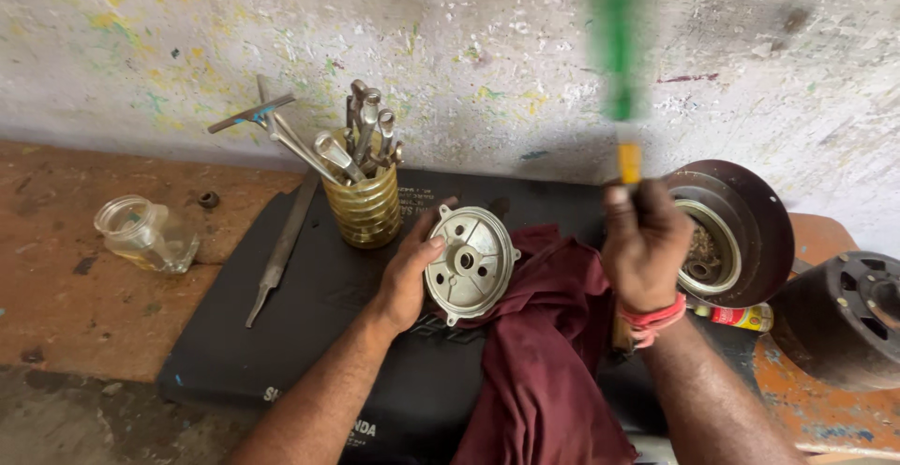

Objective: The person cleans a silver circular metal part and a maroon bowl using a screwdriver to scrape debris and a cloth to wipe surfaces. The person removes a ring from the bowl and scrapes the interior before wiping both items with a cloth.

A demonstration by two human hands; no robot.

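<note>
My left hand (409, 273) holds a round grey metal cover (470, 262) tilted on its edge, resting on a dark red cloth (544, 352). My right hand (643, 243) is closed on a tool with a yellow and green handle (619, 43), raised upright and blurred by motion. A red band circles my right wrist. The cloth lies on a black mat (309, 334).
A yellowish jar (367, 204) full of wrenches stands behind the cover. A metal file (281, 245) lies on the mat's left. A toppled clear jar (145, 233) is far left. A dark drum (741, 235) leans at the right, with a small tube (742, 316) below and another dark wheel (848, 320).
</note>
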